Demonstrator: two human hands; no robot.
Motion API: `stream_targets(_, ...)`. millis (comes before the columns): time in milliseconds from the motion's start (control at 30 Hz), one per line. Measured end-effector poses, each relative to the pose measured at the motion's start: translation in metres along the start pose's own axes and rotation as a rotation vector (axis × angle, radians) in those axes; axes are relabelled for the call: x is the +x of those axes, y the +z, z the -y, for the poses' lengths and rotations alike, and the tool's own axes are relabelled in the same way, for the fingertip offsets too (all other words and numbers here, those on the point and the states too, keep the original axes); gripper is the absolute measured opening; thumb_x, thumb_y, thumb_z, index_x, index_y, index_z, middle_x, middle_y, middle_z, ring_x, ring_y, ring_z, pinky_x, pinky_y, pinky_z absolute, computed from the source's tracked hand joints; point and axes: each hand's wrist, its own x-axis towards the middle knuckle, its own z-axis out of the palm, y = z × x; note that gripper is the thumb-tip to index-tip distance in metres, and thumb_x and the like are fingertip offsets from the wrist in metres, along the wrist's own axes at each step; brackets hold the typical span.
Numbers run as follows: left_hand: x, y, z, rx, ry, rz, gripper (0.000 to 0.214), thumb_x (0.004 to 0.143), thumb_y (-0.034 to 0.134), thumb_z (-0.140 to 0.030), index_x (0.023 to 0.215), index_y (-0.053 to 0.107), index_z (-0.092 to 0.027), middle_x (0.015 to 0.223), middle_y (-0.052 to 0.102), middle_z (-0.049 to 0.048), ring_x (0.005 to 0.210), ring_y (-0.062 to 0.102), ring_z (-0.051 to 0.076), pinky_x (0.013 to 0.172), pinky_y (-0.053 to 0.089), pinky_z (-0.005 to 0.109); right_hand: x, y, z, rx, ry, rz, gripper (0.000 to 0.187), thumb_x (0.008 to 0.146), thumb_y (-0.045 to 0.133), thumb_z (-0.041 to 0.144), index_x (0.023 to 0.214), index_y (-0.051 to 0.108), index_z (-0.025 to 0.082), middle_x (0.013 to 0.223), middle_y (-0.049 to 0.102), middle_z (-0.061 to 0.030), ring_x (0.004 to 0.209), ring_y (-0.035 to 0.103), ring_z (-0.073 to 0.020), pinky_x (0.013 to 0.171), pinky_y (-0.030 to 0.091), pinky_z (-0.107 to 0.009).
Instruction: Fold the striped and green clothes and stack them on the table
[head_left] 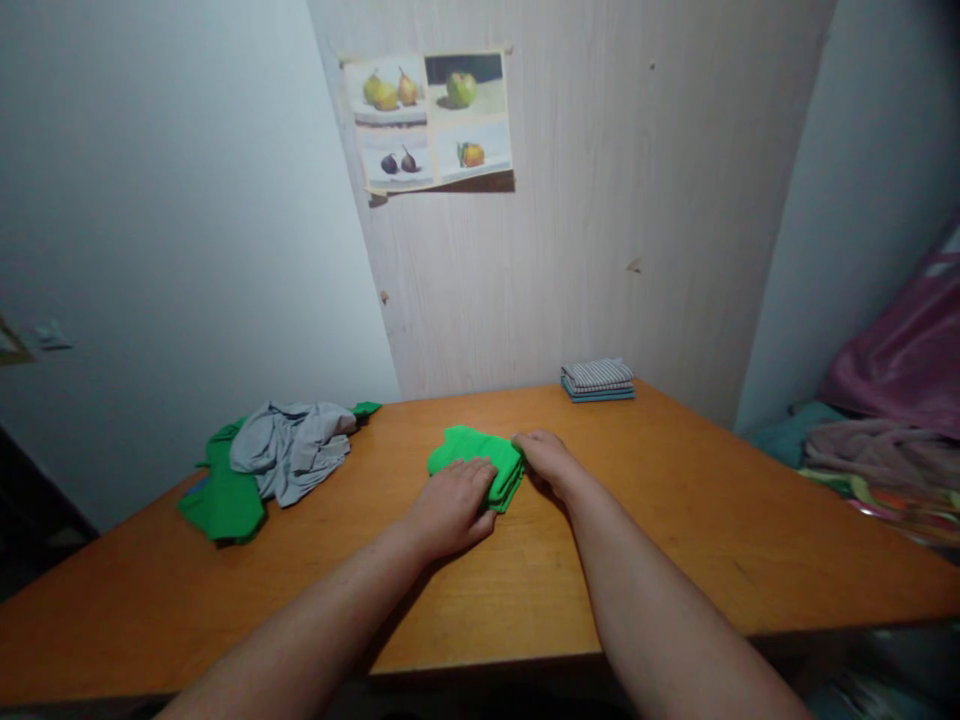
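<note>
A bright green folded cloth (480,450), layered into a small bundle, lies on the middle of the wooden table. My left hand (454,500) rests on top of its near left part, fingers laid flat and the thumb apart by the near edge. At the right edge of the bundle, my right hand (550,460) has its fingers closed, pinching the far right corner. Part of the cloth's near side is hidden under my left hand.
On the table's left lies a loose heap of a grey garment (292,450) and a green garment (225,495). A folded stack of striped and blue cloths (598,380) sits at the back right, near the wall. More fabrics (862,450) are piled beyond the table's right edge.
</note>
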Motion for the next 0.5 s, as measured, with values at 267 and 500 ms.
stream_targets(267, 0.010, -0.001, 0.000, 0.061, -0.065, -0.036, 0.037, 0.083, 0.054, -0.024, 0.119, 0.060, -0.020, 0.125, 0.068, 0.0150, 0.115, 0.064, 0.031, 0.108, 0.043, 0.048, 0.001, -0.002, 0.005, 0.050, 0.116, -0.020, 0.038, 0.091, 0.049, 0.055, 0.075, 0.057, 0.021, 0.046, 0.051, 0.0015, 0.035, 0.038, -0.0116, 0.038, 0.020, -0.024)
stream_targets(500, 0.014, -0.051, 0.027, -0.427, -0.323, -0.285, 0.029, 0.091, 0.052, -0.042, 0.105, 0.062, -0.020, 0.092, 0.071, 0.0059, 0.083, 0.066, 0.024, 0.076, 0.052, 0.036, -0.010, -0.010, 0.019, 0.256, -0.068, 0.041, 0.059, 0.088, 0.046, 0.072, 0.112, 0.066, 0.022, 0.103, 0.072, -0.0093, 0.082, 0.065, -0.0174, 0.061, 0.045, -0.023)
